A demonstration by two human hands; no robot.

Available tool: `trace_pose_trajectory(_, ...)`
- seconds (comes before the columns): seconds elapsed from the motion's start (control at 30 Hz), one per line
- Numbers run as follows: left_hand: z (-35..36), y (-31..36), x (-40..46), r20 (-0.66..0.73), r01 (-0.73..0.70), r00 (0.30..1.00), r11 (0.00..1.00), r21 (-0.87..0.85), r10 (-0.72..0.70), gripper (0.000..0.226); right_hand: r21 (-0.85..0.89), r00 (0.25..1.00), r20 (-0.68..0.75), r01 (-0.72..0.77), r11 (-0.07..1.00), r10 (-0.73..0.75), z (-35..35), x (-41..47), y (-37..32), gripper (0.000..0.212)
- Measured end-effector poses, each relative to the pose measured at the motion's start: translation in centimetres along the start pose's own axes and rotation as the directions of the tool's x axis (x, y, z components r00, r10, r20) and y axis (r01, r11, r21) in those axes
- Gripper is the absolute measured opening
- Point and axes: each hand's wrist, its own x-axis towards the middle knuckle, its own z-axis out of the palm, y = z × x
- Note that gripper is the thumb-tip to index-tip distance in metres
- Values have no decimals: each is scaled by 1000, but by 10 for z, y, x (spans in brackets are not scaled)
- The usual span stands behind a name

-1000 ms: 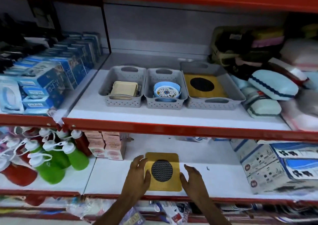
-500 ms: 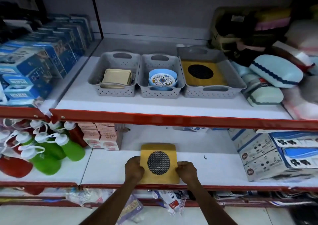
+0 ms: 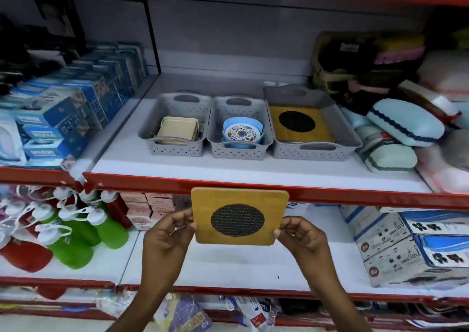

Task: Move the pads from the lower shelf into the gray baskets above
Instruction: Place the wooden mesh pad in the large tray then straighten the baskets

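Observation:
A square yellow pad [image 3: 238, 199] with a black mesh circle is held up in front of the red shelf edge [image 3: 142, 182]. My left hand [image 3: 168, 232] grips its left edge and my right hand [image 3: 300, 234] grips its right edge. On the upper shelf stand three gray baskets in a row. The left basket [image 3: 175, 149] holds beige pads, the middle basket [image 3: 238, 151] holds round blue pads, and the larger right basket [image 3: 314, 151] holds a matching yellow pad [image 3: 322, 126].
Blue boxes [image 3: 71, 108] fill the upper left. Soft pouches and packs [image 3: 403, 123] crowd the upper right. On the lower shelf, green and red bottles [image 3: 73, 235] lie at left, small pink boxes [image 3: 147, 210] behind, printed cartons [image 3: 418, 245] at right.
Both hands closed on the yellow pad's sides and lifted it off the lower shelf, up to the level of the red shelf edge.

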Motion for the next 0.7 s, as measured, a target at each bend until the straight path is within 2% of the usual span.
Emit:
trace_pose_trajectory(0.23, 1, 81, 25, -68, -130, 991, 960, -246, 117, 40, 150, 984, -63, 173, 973, -165, 6, 12, -97, 26)
trace_pose_trajectory(0.37, 4, 110, 35, -38, -132, 991, 938, -321, 127, 38, 182, 986, -65, 166, 969, -157, 5, 21, -122, 25)
trace_pose_trajectory(0.5, 2, 119, 43, -4, -98, 995, 935, -340, 103, 33, 245, 993, -50, 114, 963, -105, 5, 28, -131, 23)
trace_pose_trajectory(0.7, -2, 115, 51, 1, -87, 996, 956, -280, 91, 29, 248, 996, -62, 80, 965, -66, 3, 33, -133, 22)
